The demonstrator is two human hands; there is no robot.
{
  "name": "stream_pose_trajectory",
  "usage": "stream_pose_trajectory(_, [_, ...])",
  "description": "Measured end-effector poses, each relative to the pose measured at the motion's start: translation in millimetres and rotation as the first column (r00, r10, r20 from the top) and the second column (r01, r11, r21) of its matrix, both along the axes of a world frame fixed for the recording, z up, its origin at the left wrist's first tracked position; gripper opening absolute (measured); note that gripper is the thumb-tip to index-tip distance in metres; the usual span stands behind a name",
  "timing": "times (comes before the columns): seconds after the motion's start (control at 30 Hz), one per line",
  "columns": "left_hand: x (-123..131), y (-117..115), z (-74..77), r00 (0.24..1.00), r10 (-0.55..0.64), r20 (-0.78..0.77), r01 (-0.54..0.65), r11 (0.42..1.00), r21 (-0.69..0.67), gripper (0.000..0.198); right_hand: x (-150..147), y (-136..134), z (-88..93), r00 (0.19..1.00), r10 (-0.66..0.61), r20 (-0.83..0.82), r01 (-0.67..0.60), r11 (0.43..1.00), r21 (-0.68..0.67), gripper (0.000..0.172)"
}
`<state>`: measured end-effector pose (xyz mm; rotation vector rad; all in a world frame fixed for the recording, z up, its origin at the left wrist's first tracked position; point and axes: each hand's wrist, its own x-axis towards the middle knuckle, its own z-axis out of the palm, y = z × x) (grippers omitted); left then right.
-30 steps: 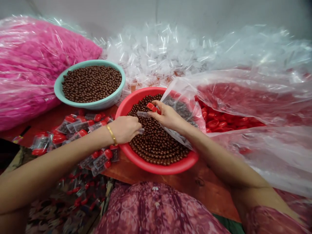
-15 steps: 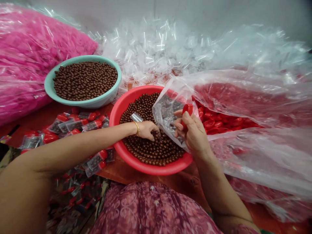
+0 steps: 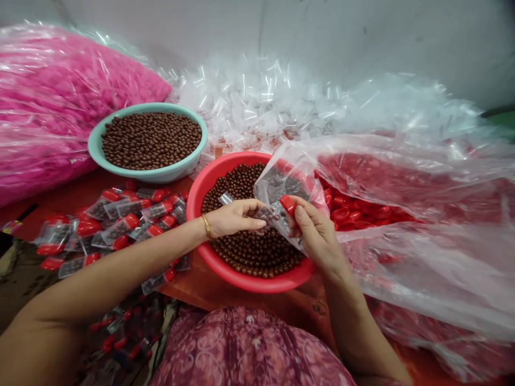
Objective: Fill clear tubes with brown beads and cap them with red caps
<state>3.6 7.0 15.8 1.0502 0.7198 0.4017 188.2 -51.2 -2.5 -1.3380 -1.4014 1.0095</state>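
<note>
While your right hand (image 3: pixel 319 230) pinches a red cap (image 3: pixel 287 205), your left hand (image 3: pixel 235 219) grips a clear container (image 3: pixel 266 217)

Right: your thumb and fingertips clamped on the red cap, which sits just beside the container's end; whether the two touch cannot be told. Left: your thumb and fingers together on the clear container, brown balls showing through its wall; gold bracelet (image 3: pixel 206 226) at your wrist. Beneath both hands: one red basin (image 3: pixel 241 281), stocked with glossy brown balls (image 3: pixel 257 257), a loose clear tube (image 3: pixel 226 198) lying on them just behind your left hand. Over the basin's right side: the flap of a translucent plastic bag (image 3: pixel 422 252), heaped red caps (image 3: pixel 354 213) in its opening. To your left: filled, red-capped containers (image 3: pixel 116 231), piled on the red tabletop (image 3: pixel 183 292). Farther back: one turquoise basin (image 3: pixel 173 176), also of brown balls. Outermost: one pink-filled bag (image 3: pixel 60 102) at far left; clear plastic pieces (image 3: pixel 257 99) banked before a grey wall (image 3: pixel 362 43).
</note>
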Motion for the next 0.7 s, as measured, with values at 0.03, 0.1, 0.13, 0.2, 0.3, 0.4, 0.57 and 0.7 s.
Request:
stream_pose_trajectory(0.03, [-1,-1,-1.4,1.000,0.009,0.024,-0.010,1.000,0.019,0.023,-2,0,-0.1,1.000,0.020,0.014,-0.020,1.000,0.006,0.035])
stream_pose_trajectory(0.1, [-4,-2,-5.1,0.997,0.003,0.082,-0.007,0.999,0.045,0.026,-5,1,-0.6,0.999,0.044,0.013,-0.044,0.999,0.012,0.037])
stream_pose_trajectory(0.13, [-5,-1,-6.8,0.994,-0.001,0.113,-0.004,0.999,0.043,0.030,-7,2,-0.9,0.999,0.048,-0.011,-0.048,0.999,0.001,0.037])
stream_pose_trajectory(0.2, [-8,-1,-9.1,0.984,0.006,0.177,-0.012,1.000,0.029,0.039,-10,3,-1.3,0.992,0.033,-0.120,-0.039,0.998,-0.045,0.037])
stream_pose_trajectory(0.3, [-10,0,-10.0,0.969,0.044,0.244,-0.051,0.998,0.025,0.044,-14,6,-1.1,0.955,-0.014,-0.296,-0.026,0.991,-0.130,0.034])
stream_pose_trajectory(0.4, [-10,1,-10.0,0.975,0.060,0.212,-0.067,0.997,0.029,0.045,-17,9,-1.0,0.947,-0.024,-0.321,-0.016,0.992,-0.123,0.033])
stream_pose_trajectory(0.57, [-8,4,-8.9,0.983,0.113,0.147,-0.105,0.992,-0.063,0.038,-19,12,-5.3,0.981,-0.024,-0.194,0.024,1.000,-0.007,0.033])
stream_pose_trajectory(0.7, [-8,5,-6.9,0.986,0.088,0.141,-0.078,0.994,-0.077,0.035,-18,14,-10.5,0.979,-0.056,-0.195,0.053,0.998,-0.022,0.034])
